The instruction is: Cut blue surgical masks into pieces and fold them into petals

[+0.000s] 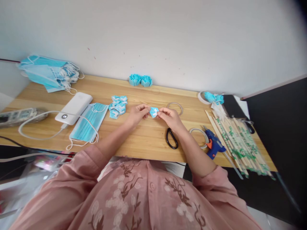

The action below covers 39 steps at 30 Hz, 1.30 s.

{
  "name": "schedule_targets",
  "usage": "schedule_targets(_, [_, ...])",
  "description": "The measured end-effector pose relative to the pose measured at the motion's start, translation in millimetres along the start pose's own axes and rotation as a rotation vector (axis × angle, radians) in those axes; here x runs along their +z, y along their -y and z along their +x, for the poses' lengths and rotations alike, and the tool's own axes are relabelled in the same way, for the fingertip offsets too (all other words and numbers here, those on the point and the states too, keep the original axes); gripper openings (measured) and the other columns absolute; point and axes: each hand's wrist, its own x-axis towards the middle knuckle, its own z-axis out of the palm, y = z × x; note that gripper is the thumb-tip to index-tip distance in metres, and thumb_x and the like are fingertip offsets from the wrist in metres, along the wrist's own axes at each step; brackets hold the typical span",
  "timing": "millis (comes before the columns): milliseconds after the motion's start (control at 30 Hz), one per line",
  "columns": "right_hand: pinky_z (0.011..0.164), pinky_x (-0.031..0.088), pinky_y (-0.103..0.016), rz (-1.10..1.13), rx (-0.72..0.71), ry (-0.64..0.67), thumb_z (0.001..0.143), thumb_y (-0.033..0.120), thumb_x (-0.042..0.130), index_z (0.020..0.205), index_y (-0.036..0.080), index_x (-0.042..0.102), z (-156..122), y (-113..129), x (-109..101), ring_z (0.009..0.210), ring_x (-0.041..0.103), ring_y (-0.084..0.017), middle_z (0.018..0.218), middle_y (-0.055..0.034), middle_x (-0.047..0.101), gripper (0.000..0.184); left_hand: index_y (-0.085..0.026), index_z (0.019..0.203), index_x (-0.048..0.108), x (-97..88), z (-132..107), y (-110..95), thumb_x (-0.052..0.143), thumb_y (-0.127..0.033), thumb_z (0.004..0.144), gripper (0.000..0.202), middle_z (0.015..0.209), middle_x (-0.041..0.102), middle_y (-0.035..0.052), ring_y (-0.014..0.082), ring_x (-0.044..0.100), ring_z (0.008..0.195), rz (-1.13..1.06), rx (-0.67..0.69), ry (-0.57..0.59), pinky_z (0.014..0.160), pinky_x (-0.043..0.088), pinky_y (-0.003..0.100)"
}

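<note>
A small folded blue piece with a white strip on it [153, 111] is pinched between my two hands above the table. My left hand [140, 112] grips its left edge with thumb and fingertips. On the right edge, my right hand [169, 117] holds it the same way. Several similar folded blue pieces [117, 106] lie in a cluster to the left of my left hand. Two blue flowers [140, 80] stand at the back by the wall. Black-handled scissors [172, 139] lie under my right wrist, partly hidden.
On the left are a blue face mask [89, 123], a white power bank [74, 108], a power strip [20, 115] and a mask pile [45, 72]. To the right lie a blue glue gun [215, 144], tape roll [200, 129], ring [180, 105] and wrapped chopsticks [240, 143].
</note>
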Motion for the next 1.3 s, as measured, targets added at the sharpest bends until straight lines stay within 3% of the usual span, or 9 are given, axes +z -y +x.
schedule_targets(200, [0.073, 0.044, -0.027, 0.024, -0.003, 0.012, 0.083, 0.036, 0.061, 0.073, 0.019, 0.065, 1.3, -2.8, 0.1, 0.069, 0.058, -0.013, 0.072, 0.0005, 0.066, 0.019, -0.015, 0.065, 0.059, -0.9, 3.3, 3.7, 0.064, -0.032, 0.078, 0.022, 0.056, 0.055, -0.0011, 0.0082, 0.047, 0.052, -0.063, -0.049, 0.018, 0.056, 0.037, 0.023])
schedule_targets(600, [0.068, 0.041, -0.027, 0.014, 0.063, 0.052, 0.081, 0.045, 0.066, 0.075, 0.018, 0.065, -2.3, 6.1, 2.7, 0.069, 0.056, -0.014, 0.071, 0.0002, 0.063, 0.027, -0.015, 0.067, 0.061, 1.3, 0.5, 0.9, 0.065, -0.033, 0.08, 0.022, 0.058, 0.056, -0.0018, 0.0078, 0.046, 0.054, 0.001, 0.009, -0.048, 0.057, 0.037, 0.022])
schedule_targets(1000, [0.062, 0.035, -0.026, -0.043, 0.0, 0.034, 0.079, 0.038, 0.063, 0.068, 0.019, 0.058, -0.7, 4.3, 2.2, 0.061, 0.046, -0.011, 0.065, 0.0027, 0.056, 0.023, -0.015, 0.07, 0.057, 1.8, 2.6, 2.6, 0.059, -0.026, 0.083, 0.017, 0.059, 0.056, -0.001, 0.0075, 0.047, 0.052, -0.174, -0.078, 0.039, 0.056, 0.037, 0.022])
schedule_targets(1200, [0.064, 0.038, -0.026, -0.011, 0.007, -0.006, 0.079, 0.04, 0.063, 0.067, 0.019, 0.058, -0.5, 3.1, 3.2, 0.064, 0.049, -0.012, 0.066, 0.0021, 0.058, 0.024, -0.016, 0.074, 0.06, 0.9, 3.0, 4.7, 0.06, -0.047, 0.085, 0.033, 0.067, 0.06, 0.0012, 0.0094, 0.052, 0.056, -0.021, -0.008, 0.068, 0.057, 0.041, 0.024])
schedule_targets(1300, [0.064, 0.038, -0.026, -0.011, 0.007, -0.015, 0.08, 0.041, 0.063, 0.067, 0.019, 0.059, -0.4, 2.1, 2.9, 0.064, 0.049, -0.012, 0.065, 0.002, 0.057, 0.026, -0.016, 0.075, 0.059, 1.7, 1.7, 4.5, 0.07, -0.044, 0.078, 0.03, 0.064, 0.056, -0.0017, 0.009, 0.049, 0.057, 0.087, 0.012, 0.105, 0.058, 0.039, 0.024])
